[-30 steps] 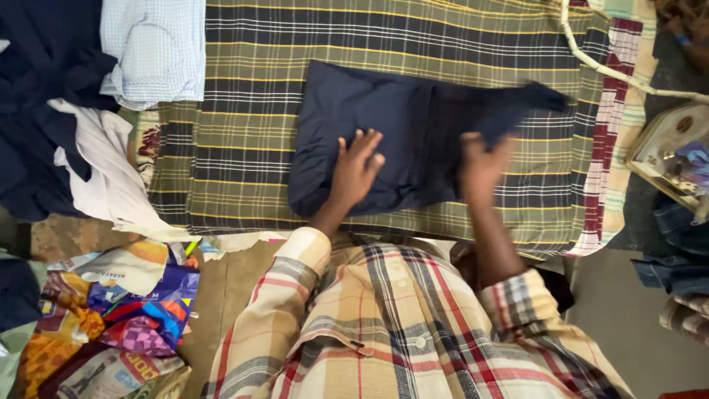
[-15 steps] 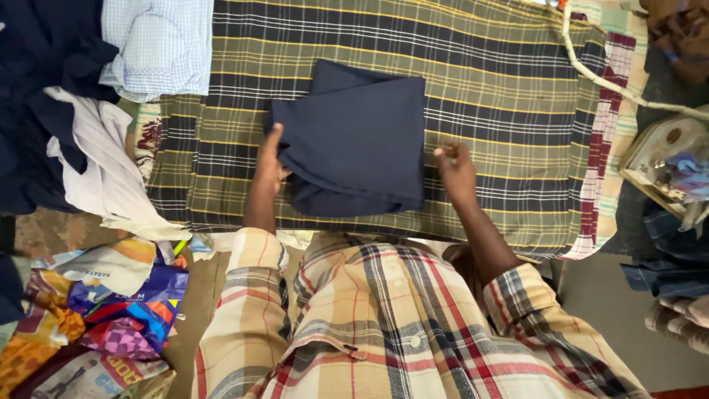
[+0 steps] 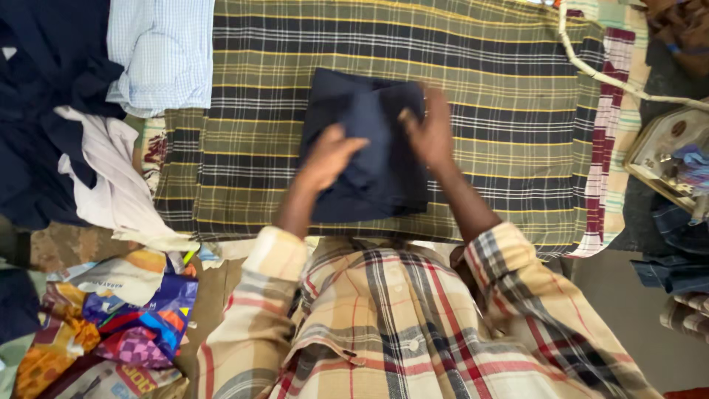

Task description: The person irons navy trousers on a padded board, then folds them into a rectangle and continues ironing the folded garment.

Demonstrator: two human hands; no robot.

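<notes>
A folded navy blue garment (image 3: 369,118) lies on a green and yellow checked cloth (image 3: 502,89) that covers the work surface. My left hand (image 3: 332,155) rests flat on the garment's lower left part, fingers spread. My right hand (image 3: 430,131) lies on its right edge, fingers bent over the fold; it is blurred. Both forearms reach out of the sleeves of a beige and red checked shirt (image 3: 384,318).
At the left lie a dark navy cloth (image 3: 44,111), a white garment (image 3: 111,185) and a light blue checked shirt (image 3: 162,52). Colourful bags and papers (image 3: 111,325) sit low left. A white cord (image 3: 605,77) and a tray (image 3: 668,159) are at the right.
The garment went from spread wide to a compact fold. Both hands moved from its outer edges onto its top, the right hand up and inward.
</notes>
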